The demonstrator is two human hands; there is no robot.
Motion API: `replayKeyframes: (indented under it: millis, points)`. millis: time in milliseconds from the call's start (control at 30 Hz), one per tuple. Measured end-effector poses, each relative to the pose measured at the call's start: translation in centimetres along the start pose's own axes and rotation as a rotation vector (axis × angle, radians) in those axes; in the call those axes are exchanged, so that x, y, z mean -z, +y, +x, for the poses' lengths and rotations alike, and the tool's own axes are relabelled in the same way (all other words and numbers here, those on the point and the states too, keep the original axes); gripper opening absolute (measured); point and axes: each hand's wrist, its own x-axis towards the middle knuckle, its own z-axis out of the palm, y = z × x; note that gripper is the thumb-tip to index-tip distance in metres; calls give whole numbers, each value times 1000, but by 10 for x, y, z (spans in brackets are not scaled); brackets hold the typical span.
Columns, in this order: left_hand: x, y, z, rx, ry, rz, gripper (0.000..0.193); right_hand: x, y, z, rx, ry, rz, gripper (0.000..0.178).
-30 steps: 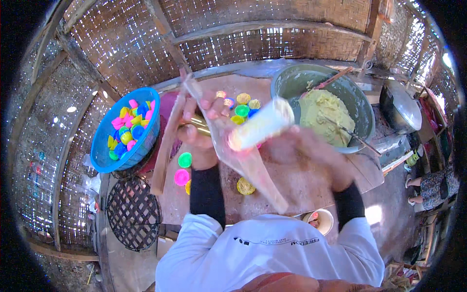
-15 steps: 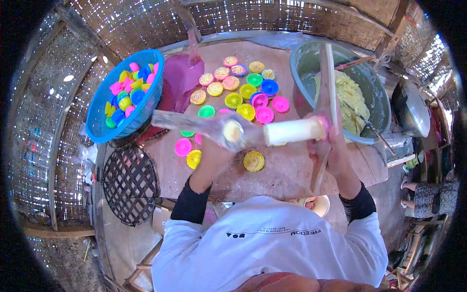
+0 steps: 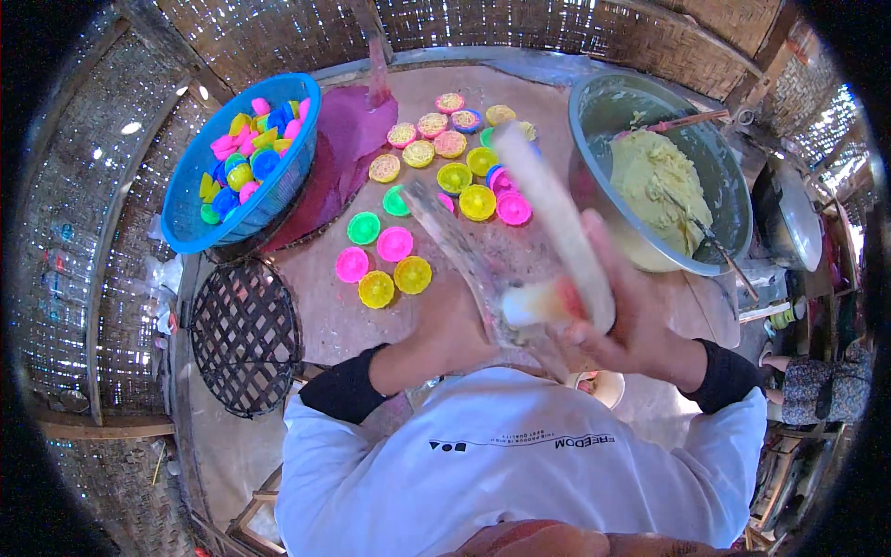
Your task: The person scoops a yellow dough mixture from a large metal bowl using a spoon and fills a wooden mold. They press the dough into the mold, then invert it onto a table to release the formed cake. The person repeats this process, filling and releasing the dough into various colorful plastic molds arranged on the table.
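Over the round table (image 3: 320,320), head view: both hands gripped a clear piping bag (image 3: 483,269) of pale batter, left hand (image 3: 455,325) at its lower part, right hand (image 3: 617,320) closed around the filled upper end. Judged step: readying the bag over the small coloured moulds (image 3: 394,243); next move needs the tip aimed at an unfilled mould. Batter bowl (image 3: 594,102) stood right.

Bright daylight from right, soft shadows, motion-blurred centre, strong fisheye bending, black corners.
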Motion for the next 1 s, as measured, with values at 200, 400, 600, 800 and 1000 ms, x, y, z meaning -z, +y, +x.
replayKeyframes:
  millis: [200, 400, 600, 800, 1000]
  points:
    - [-39, -10, -31, 266, -165, -217, 56, -34, 13, -24, -205, -39, 121, 83]
    - [-14, -38, 13, 34, -71, -479, 74, 15, 13, 0, -1038, -366, 1188, 73]
    - [40, -50, 63, -230, 290, -1632, 74, 29, 37, -11, -886, -450, 1143, 66]
    - [15, -103, 75, -547, -128, -2080, 72, 32, 64, 10, -941, -765, 956, 73]
    - [-2, -117, 51, -213, 120, -2205, 39, 15, 75, 12, -984, -782, 784, 69]
